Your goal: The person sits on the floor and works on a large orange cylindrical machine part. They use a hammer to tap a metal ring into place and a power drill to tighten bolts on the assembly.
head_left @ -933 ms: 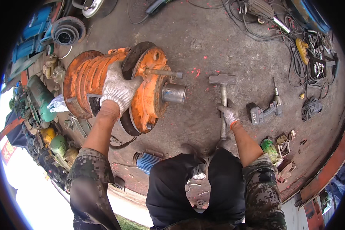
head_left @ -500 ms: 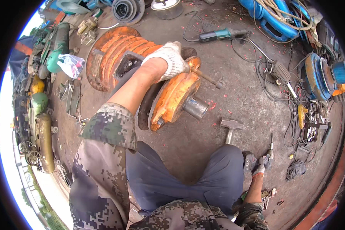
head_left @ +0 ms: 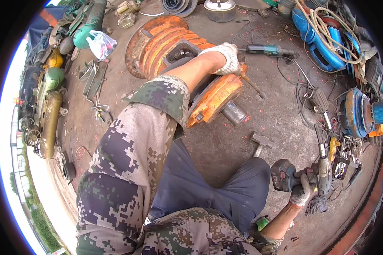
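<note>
Right hand [head_left: 302,193] grips cordless drill [head_left: 290,175]; left hand [head_left: 229,58] atop orange flange [head_left: 217,101], grip unclear. Mind bolt [head_left: 254,86] beside left fingers.

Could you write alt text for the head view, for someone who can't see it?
A person's gloved right hand grips a cordless tool while the gloved left hand rests on a ribbed orange machine. A hammer lies on the floor, partly hidden by a knee.
</note>
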Available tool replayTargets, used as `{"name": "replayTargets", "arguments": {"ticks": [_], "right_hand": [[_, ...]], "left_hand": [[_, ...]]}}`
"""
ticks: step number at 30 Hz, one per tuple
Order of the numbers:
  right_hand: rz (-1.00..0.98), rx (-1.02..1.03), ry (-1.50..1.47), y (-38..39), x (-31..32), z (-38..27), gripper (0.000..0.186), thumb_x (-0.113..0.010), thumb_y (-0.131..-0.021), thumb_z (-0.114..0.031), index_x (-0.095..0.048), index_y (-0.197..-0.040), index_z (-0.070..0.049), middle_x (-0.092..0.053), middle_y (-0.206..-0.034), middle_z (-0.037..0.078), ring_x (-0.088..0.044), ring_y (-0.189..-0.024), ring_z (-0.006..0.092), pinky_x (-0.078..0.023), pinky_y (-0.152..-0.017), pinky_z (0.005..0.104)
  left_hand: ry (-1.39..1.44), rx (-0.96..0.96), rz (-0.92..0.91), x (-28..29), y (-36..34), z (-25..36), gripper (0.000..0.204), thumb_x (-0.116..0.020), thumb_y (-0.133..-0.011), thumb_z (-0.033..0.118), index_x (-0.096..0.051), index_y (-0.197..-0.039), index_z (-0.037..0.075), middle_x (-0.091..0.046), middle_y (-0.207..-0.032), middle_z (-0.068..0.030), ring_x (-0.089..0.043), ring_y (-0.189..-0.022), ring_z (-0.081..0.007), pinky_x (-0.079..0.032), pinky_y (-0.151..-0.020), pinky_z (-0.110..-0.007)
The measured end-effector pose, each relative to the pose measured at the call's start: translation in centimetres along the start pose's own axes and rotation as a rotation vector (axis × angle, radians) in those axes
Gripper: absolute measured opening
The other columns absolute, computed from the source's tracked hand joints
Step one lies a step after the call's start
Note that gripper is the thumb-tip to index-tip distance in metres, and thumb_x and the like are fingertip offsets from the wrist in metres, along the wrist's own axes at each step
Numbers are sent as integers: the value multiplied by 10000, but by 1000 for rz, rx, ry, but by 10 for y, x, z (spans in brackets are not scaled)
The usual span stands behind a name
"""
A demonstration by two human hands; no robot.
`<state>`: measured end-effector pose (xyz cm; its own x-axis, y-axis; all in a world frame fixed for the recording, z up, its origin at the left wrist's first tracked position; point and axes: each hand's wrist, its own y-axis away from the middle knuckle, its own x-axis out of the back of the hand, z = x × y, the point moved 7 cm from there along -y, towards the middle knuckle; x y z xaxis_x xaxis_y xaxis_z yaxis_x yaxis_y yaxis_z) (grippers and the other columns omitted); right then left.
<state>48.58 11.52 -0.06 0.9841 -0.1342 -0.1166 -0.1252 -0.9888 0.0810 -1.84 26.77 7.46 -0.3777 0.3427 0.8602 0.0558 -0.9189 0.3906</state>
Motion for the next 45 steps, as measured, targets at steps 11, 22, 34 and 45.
{"name": "replayTargets", "arguments": {"ticks": [11, 22, 34, 45], "right_hand": [[-387, -540, -373, 123, -202, 106, 468, -775, -826, -20, -690, -1282, 40, -710, -886, 83, -676, -724, 189, -573, -687, 338], [-370, -483, -224, 123, -201, 129, 333, -765, -844, -15, -721, -1173, -4, -726, -909, 84, -679, -725, 211, -578, -681, 367], [-480, -553, -38, 136, -191, 202, 420, -879, -839, -44, -757, -1238, -91, -755, -1101, 17, -705, -1020, 154, -577, -939, 359], [-599, -468, -138, 119, -218, 187, 405, -886, -838, -30, -758, -1217, -92, -748, -1083, 5, -703, -1021, 158, -568, -932, 354]], "left_hand": [[23, -15, 47, 5, 7, 5, 716, -822, -699, 404, -687, -1219, -69, -723, -1259, -267, -707, -1167, -379, -541, -979, -435], [6, -11, 19, 0, 5, -4, 745, -825, -724, 414, -661, -1277, -57, -695, -1332, -245, -680, -1232, -346, -521, -1013, -428], [22, -47, 31, -2, 3, -5, 709, -830, -717, 403, -690, -1223, -74, -721, -1267, -272, -703, -1183, -364, -532, -997, -430], [-24, -23, 64, 3, 8, -6, 753, -779, -793, 451, -655, -1337, -54, -675, -1364, -276, -653, -1288, -376, -512, -1089, -443]]}}
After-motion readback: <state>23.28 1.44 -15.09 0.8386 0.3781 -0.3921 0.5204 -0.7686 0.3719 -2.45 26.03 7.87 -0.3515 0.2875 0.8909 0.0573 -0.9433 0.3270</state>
